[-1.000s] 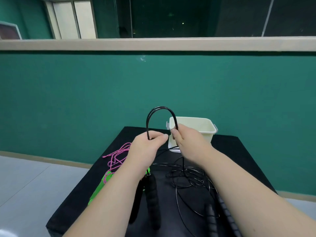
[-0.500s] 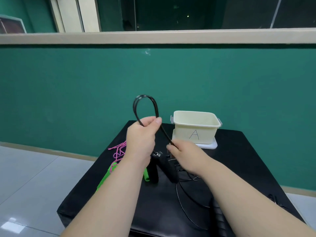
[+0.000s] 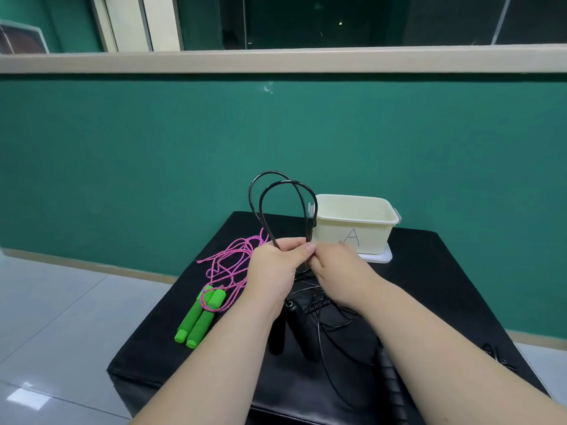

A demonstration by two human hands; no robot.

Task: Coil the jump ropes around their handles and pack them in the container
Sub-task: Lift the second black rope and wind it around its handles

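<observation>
Black table (image 3: 435, 289): carries everything.
Cream container (image 3: 352, 199): one, marked A, at table's far edge, on white lid (image 3: 380, 257); inner walls in view plain cream, floor hidden.
Left hand (image 3: 273, 271), right hand (image 3: 334, 274): meet just before container, both pinching black rope (image 3: 270, 173) at base of two upright loops beside container's left end.
Black handles (image 3: 277, 332): two, nearer than container, under hands.
Pink rope (image 3: 245, 244): one, loose, left of container; green handles (image 3: 196, 320), two, side by side.
Ribbed black handle (image 3: 391, 381): one, nearest.
</observation>
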